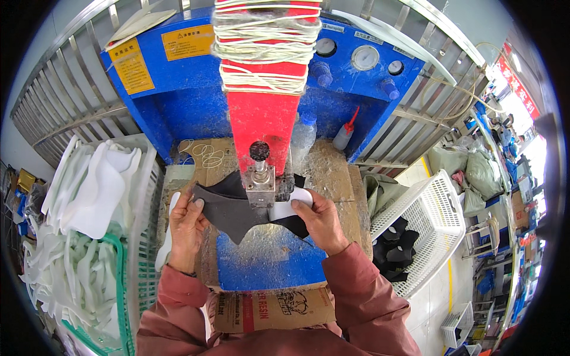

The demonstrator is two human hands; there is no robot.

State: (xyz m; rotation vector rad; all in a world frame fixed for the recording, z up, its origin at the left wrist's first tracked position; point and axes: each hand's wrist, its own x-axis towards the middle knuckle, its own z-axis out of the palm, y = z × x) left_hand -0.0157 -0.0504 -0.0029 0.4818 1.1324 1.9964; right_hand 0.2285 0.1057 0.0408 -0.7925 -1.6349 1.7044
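Note:
Between my two hands a black, sheet-like cut piece (222,207) is stretched under the metal head (260,187) of a red and blue machine. My left hand (189,225) pinches its left edge between thumb and fingers. On the other side my right hand (320,221) grips its right part together with a small white piece (284,209), thumb on top. The metal head covers the middle of the black piece, so contact there is hidden. A narrow white strip-like piece (166,237) lies beside my left hand, partly behind it.
Baskets of white cut pieces (98,190) stand at the left. A white perforated basket (430,225) at the right holds black pieces (395,249). The red column (261,124) rises centrally. A bottle with a red nozzle (344,133) stands behind, below gauges (364,57).

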